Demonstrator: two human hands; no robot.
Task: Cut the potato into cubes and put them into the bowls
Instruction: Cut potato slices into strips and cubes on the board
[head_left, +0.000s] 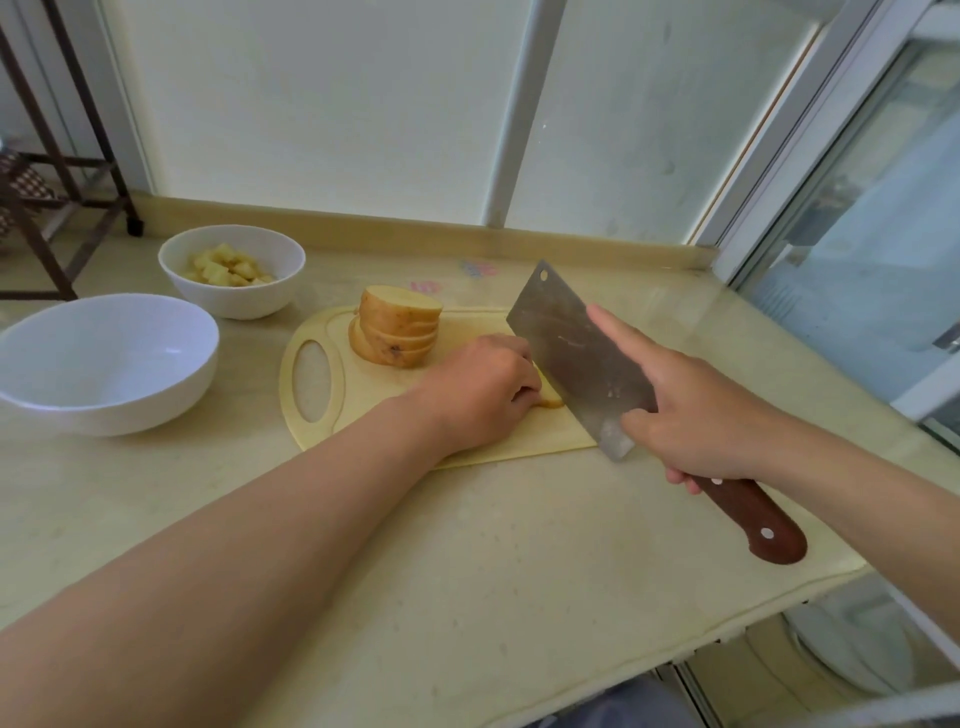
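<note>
Potato slice (551, 399) under left hand (478, 389), beside cleaver (576, 358)

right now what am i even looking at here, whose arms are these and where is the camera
There is no machine here. These are a person's two bare arms, filmed by one camera worn on their head and looking forward and down, which is why the arms reach in from the bottom edge.

The left hand holds down a potato piece on a pale cutting board. The right hand grips a cleaver by its wooden handle, forefinger laid along the blade, which sits right beside that piece. Further back on the board is a stack of potato slices.

On the counter to the left sit two white bowls. The far bowl holds potato cubes; the near bowl holds nothing.
</note>
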